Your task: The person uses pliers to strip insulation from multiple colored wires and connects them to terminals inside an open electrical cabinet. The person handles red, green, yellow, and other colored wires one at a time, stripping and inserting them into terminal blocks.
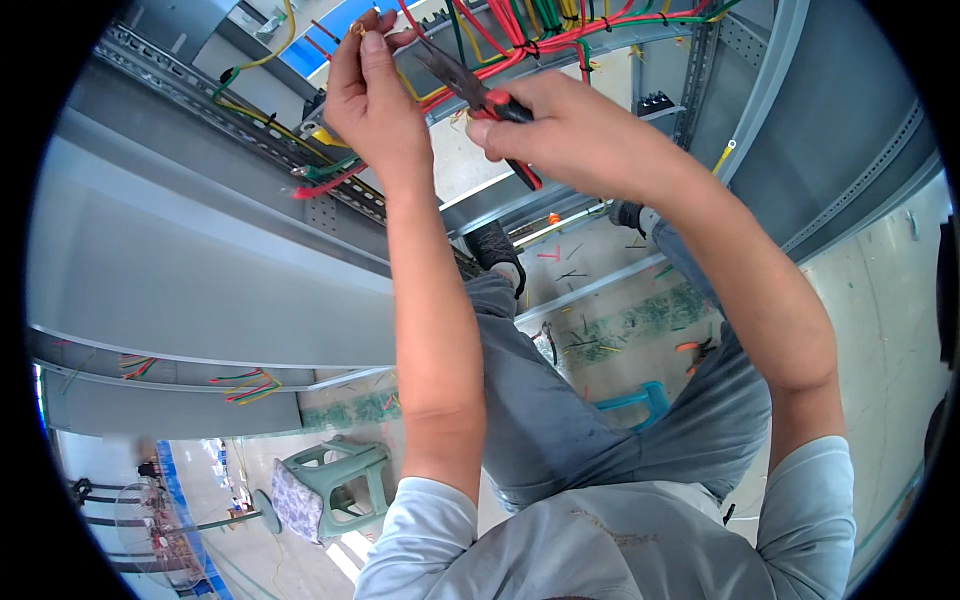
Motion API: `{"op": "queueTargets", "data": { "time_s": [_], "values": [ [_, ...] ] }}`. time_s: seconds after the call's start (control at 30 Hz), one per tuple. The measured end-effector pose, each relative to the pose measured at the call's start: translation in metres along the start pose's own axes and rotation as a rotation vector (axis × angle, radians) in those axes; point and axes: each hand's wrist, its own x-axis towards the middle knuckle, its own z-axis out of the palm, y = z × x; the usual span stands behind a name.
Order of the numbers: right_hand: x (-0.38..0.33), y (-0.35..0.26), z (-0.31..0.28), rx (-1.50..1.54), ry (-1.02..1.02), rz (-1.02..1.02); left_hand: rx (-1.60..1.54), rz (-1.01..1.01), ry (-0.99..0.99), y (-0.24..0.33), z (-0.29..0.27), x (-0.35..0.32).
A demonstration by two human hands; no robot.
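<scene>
- Pinching a thin wire end [357, 28] between thumb and fingertips, the left hand [372, 95] is raised high at the top of the view, fingers pressed together on the strand.
- Right hand [570, 125] is wrapped tight around the red-and-black handles of a pair of pliers [478, 95]; the dark nose points up-left toward the left hand's fingers.
- Plier tip sits just beside the pinched wire, close to touching; whether the nose has bitten on it cannot be told.
- Wire belongs to the bundle of red, green and yellow wires [530, 30] running along the grey metal cabinet frame [200, 250] overhead.
- Step in hand, as a judgement: working one wire end with the pliers, either stripping or trimming it, while the other hand steadies it.
- Next move likely calls for the nose to line up square on the strand, with a firm squeeze and the left pinch kept steady so the wire does not slip.
- Below: the person's grey trousers, wire scraps on the floor [600, 330], a green plastic stool [335, 490], and orange-handled pliers [697, 348] lying on the floor.
</scene>
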Motion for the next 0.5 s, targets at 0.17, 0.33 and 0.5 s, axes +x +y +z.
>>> {"op": "queueTargets", "data": {
  "time_s": [0.17,0.33,0.5],
  "values": [
    [-0.032,0.024,0.013,0.203,-0.122,0.146,0.304,0.131,0.056,-0.007,-0.001,-0.006],
    [-0.086,0.071,0.039,0.415,-0.184,0.207,0.298,0.102,0.084,-0.018,-0.007,0.007],
    [-0.161,0.126,0.068,0.709,-0.162,0.460,0.211,0.007,0.083,-0.021,-0.004,0.015]
  ]
}}
